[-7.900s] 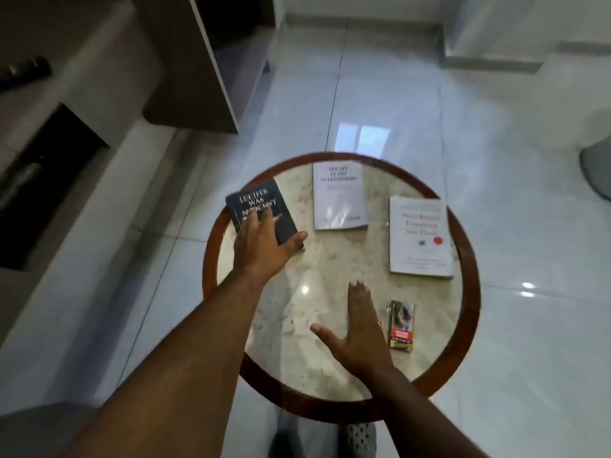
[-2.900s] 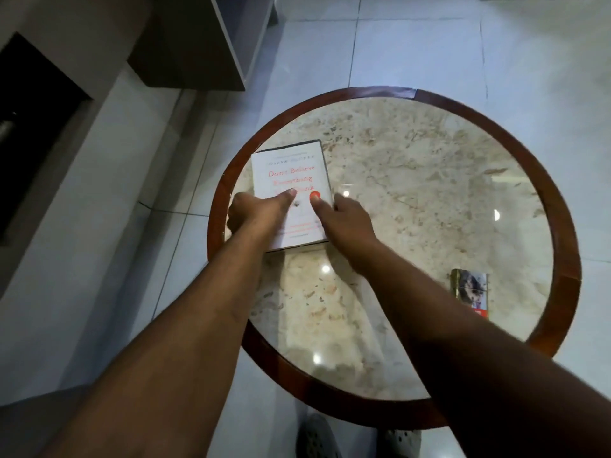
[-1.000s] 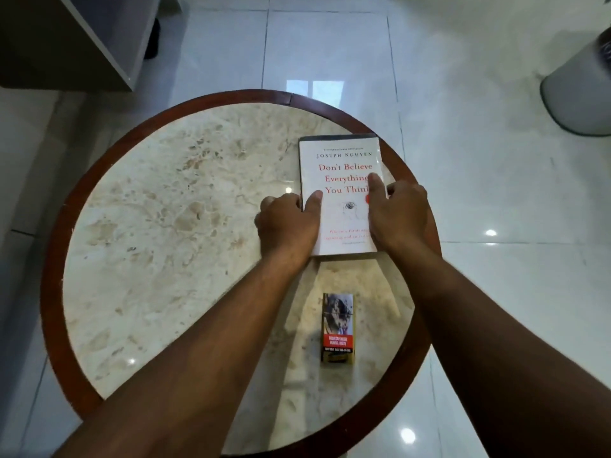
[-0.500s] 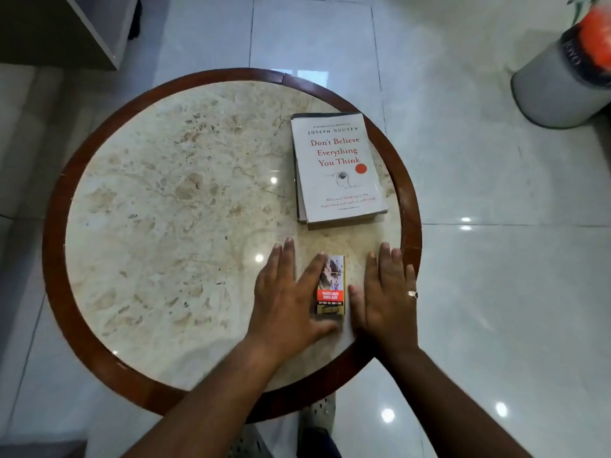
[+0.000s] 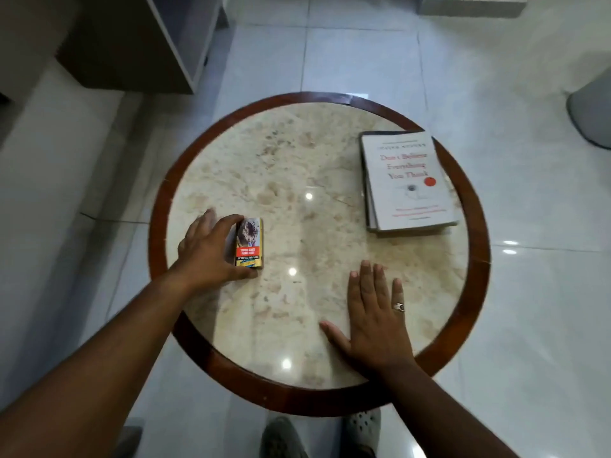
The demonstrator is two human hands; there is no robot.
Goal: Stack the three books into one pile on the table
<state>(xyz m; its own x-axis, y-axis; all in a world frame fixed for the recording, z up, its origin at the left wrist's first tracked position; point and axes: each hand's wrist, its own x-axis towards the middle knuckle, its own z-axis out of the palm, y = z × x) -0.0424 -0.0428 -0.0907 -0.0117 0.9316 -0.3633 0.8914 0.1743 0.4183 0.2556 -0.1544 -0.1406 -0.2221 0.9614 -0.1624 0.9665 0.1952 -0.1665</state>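
Now, as things lie:
Books (image 5: 408,183): one pile at the bench's far right, white cover with red title on top, darker edges of the lower ones showing along the far and left sides.
Bench (image 5: 297,166): round, marble top, brown wooden rim.
Left hand (image 5: 206,251): grip curled round a small pack (image 5: 249,242) at the near left, thumb below it, fingers at its left side.
Right hand (image 5: 377,317): flat on the marble near the front rim, grip spread, holding nothing; a ring (image 5: 399,306) on one finger.
Floor (image 5: 529,292): glossy pale tiles.
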